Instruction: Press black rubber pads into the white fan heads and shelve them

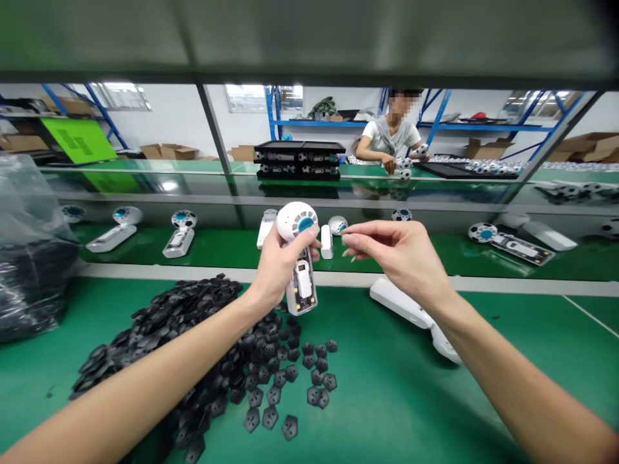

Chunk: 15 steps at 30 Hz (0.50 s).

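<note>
Over the far right edge of the black pentagon pile, the left hand clasps a white ball-headed device; right hand pinched closed, contents unclear, near the bench's white rail.

Blue shelving stands behind a person in white, with cardboard boxes on both sides.

The pentagonal pieces look like matt black plastic. The handheld device has a smooth white plastic head; the green work surface is smooth, faintly glossy.
</note>
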Tool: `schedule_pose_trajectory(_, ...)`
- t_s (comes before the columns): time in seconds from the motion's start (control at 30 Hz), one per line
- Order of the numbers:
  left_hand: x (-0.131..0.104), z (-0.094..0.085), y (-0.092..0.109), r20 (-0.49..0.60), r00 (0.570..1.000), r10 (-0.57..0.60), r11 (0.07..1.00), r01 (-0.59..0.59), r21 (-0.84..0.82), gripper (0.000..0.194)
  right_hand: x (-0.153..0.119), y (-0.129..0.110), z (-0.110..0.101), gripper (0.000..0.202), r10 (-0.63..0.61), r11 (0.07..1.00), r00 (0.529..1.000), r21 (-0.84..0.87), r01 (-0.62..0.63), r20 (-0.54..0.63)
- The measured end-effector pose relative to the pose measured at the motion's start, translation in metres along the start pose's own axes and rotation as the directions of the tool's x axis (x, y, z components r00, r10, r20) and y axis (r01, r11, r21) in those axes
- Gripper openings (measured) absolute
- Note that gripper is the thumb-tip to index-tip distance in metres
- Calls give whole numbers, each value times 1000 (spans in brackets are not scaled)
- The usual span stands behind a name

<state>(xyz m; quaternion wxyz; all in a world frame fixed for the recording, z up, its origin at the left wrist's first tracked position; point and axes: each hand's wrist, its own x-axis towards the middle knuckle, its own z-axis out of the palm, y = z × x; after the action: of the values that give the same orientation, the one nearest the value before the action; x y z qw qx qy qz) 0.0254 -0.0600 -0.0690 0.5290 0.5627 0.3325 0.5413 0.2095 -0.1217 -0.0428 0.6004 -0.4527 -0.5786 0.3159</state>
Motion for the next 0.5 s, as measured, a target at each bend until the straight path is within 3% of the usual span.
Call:
schedule_pose_trajectory(0.13, -10, 1, -8, -36, 999, -24, 1000, 23, -8, 64, -1, 4, 6, 22, 19, 998, 1000, 66, -19, -4)
schedule_pose_trajectory(0.33, -24, -5, -15, 57, 991, -121, 992, 123, -34, 51, -4, 12, 19, 39, 141, 967, 990, 209, -144, 25)
schedule_pose_trajectory(0.5, -28, -11, -10, 58, 996, -72, 991, 65, 117, 52, -12, 16, 29, 33, 137, 973, 989, 177, -146, 59)
